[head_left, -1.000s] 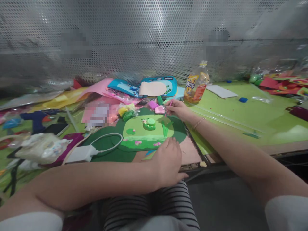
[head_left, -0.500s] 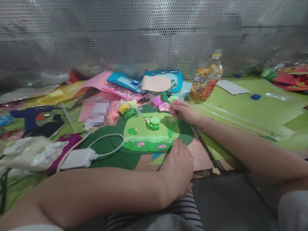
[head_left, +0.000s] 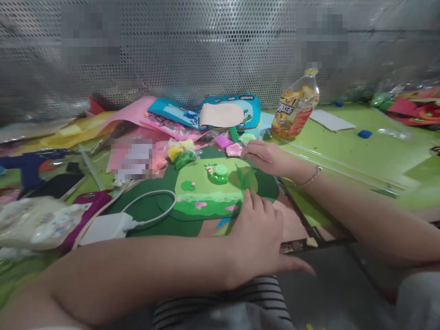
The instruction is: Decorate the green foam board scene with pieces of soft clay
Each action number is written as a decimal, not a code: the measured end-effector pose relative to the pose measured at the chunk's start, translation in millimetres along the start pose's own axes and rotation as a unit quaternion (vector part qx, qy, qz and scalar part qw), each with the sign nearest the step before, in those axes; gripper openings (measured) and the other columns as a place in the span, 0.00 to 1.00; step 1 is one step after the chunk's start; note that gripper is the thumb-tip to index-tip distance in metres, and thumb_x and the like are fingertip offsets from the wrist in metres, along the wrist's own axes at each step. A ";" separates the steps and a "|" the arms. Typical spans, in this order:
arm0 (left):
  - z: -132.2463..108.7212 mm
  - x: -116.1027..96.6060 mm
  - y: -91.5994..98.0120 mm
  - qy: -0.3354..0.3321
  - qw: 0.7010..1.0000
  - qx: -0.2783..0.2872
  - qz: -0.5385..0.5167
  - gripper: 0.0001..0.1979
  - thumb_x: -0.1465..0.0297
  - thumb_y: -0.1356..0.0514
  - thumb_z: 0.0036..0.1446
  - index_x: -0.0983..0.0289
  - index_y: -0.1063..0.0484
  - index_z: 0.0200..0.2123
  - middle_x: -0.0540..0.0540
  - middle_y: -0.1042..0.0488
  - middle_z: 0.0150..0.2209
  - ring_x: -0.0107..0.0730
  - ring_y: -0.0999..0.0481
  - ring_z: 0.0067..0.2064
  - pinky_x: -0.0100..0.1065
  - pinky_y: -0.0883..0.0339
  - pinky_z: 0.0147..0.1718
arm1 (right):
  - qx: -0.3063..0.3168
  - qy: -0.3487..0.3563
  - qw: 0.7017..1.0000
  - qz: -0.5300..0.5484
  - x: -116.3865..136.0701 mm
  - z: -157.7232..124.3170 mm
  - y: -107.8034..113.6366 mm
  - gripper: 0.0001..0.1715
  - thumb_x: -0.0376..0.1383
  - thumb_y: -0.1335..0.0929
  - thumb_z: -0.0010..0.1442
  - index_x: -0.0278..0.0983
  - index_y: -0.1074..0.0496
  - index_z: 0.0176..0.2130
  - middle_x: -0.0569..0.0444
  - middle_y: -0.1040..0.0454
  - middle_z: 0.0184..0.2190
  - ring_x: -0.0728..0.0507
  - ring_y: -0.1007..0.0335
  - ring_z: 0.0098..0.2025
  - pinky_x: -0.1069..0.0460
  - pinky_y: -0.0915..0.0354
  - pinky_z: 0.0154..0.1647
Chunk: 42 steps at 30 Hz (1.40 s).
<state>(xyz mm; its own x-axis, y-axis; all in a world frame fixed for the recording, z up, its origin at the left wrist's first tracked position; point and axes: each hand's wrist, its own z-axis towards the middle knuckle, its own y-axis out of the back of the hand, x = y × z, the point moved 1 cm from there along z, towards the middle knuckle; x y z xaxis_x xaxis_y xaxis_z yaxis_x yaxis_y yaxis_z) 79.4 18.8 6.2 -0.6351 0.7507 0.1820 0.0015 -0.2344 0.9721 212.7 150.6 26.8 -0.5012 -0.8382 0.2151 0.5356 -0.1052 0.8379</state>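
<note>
A light green clay scene (head_left: 206,185) with a small green snail figure (head_left: 218,173) lies on a dark green felt sheet (head_left: 154,215) in front of me. My left hand (head_left: 256,233) rests at its near right corner, fingers spread and touching the clay edge, thumb pointing right. My right hand (head_left: 266,156) lies at the far right edge of the scene, fingers closed round a thin pink stick (head_left: 263,159) held nearly flat. Green clay leaf shapes (head_left: 245,176) stand just below that hand.
Small clay lumps, pink (head_left: 234,149), purple (head_left: 222,141), yellow (head_left: 176,151) and green, lie behind the scene. A juice bottle (head_left: 295,106) stands at the back right. A white charger with cable (head_left: 108,225), a phone, plastic bags and coloured foam sheets crowd the left. A perforated metal wall runs behind.
My right hand has lowered the pink stick from upright to nearly flat. My left hand has opened from curled to spread and slid up against the clay's corner.
</note>
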 end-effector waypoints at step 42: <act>21.0 43.9 -25.5 0.086 0.991 0.034 -0.093 0.43 0.47 0.66 0.57 0.77 0.50 0.61 0.70 0.51 0.63 0.51 0.58 0.66 0.55 0.66 0.60 | 0.052 -0.110 0.962 -0.244 -27.7 -13.3 -15.9 0.18 0.36 0.43 0.62 0.33 0.38 0.50 0.41 0.37 0.44 0.37 0.42 0.45 0.47 0.43 0.39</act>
<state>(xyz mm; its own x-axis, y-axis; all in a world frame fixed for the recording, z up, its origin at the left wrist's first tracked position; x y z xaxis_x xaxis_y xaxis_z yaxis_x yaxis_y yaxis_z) 67.6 70.7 -7.4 -0.7511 0.6598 -0.0225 -0.0791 -0.0561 0.9953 227.1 168.4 0.8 -0.8131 -0.5683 -0.1256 0.1349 -0.3940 0.9091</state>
